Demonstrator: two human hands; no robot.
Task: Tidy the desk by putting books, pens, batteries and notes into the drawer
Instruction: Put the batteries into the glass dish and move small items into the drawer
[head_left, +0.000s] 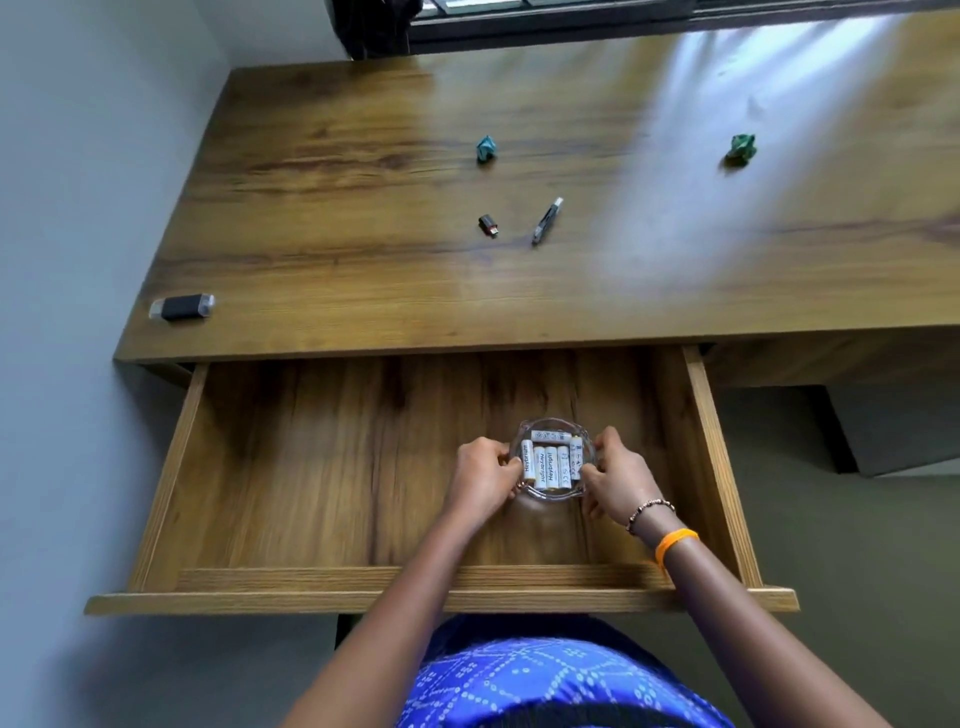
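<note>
The wooden drawer is pulled wide open below the desk edge. Inside it, right of centre, a clear glass dish holds several white batteries lying side by side. My left hand grips the dish's left rim and my right hand grips its right rim. I cannot tell whether the dish touches the drawer floor. On the desk top lie two crumpled green paper notes, a small black USB stick and a grey pen-like stick.
A black lighter-shaped object with clear ends lies at the desk's front left corner. A grey wall runs along the left. A window frame borders the back of the desk. The drawer's front panel juts toward my body.
</note>
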